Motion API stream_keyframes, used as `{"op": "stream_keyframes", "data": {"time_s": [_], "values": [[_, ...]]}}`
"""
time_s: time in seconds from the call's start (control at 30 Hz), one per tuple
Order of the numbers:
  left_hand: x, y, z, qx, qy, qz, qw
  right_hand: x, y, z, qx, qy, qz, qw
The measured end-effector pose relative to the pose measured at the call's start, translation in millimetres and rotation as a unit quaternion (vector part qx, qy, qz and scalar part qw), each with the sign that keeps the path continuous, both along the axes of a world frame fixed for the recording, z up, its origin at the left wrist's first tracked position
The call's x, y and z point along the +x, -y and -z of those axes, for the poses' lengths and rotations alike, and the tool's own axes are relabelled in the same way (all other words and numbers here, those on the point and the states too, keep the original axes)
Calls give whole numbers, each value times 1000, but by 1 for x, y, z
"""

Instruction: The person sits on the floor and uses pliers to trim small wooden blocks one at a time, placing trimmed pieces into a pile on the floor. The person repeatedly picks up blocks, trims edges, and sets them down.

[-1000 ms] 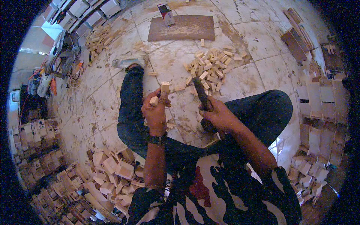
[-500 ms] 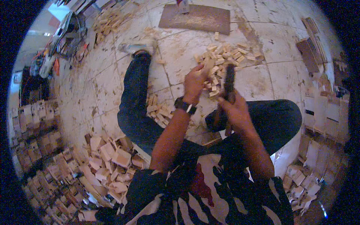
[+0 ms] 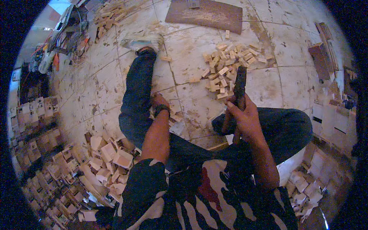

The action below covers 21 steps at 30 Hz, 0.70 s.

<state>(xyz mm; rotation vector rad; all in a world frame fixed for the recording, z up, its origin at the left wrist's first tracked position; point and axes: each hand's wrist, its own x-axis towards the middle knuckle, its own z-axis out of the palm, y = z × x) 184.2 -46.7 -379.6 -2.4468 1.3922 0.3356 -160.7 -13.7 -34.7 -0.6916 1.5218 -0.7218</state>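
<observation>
My right hand (image 3: 245, 115) is closed around a pair of dark pliers (image 3: 240, 82). Their jaws point away from me, and the two handles spread below the palm. Just past the jaws lies a loose heap of small pale wooden blocks (image 3: 224, 73) on the tiled floor. My left hand (image 3: 159, 101), with a dark watch (image 3: 161, 110) at its wrist, is down beside my left shin. A few wood pieces (image 3: 175, 117) lie right by it, partly covered by the arm. Its fingers are mostly hidden, and whether they hold anything does not show.
A brown board (image 3: 205, 17) with sawdust lies on the floor ahead. Cut wooden blocks (image 3: 111, 155) are heaped at my left, with stacked wooden pieces (image 3: 38, 115) beyond. More blocks (image 3: 304, 188) sit at my right. Tools and cables (image 3: 57, 42) clutter the far left.
My left hand has moved from beside the block heap back and left to my left shin. My right hand keeps the pliers in nearly the same place. The view has shifted slightly.
</observation>
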Motion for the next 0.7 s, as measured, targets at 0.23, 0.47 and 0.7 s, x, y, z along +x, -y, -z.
{"op": "stream_keyframes", "data": {"time_s": [0.23,0.47,0.7], "values": [[-8,23,-16,-25,-10,94,995,-3,-2,9,-17,2,14,1000],[-35,42,-118,-121,-616,-24,778,0,-8,26,-33,-16,-36,999],[-74,39,-207,-37,-629,-199,750,0,-12,31,-29,-44,-122,991]]}}
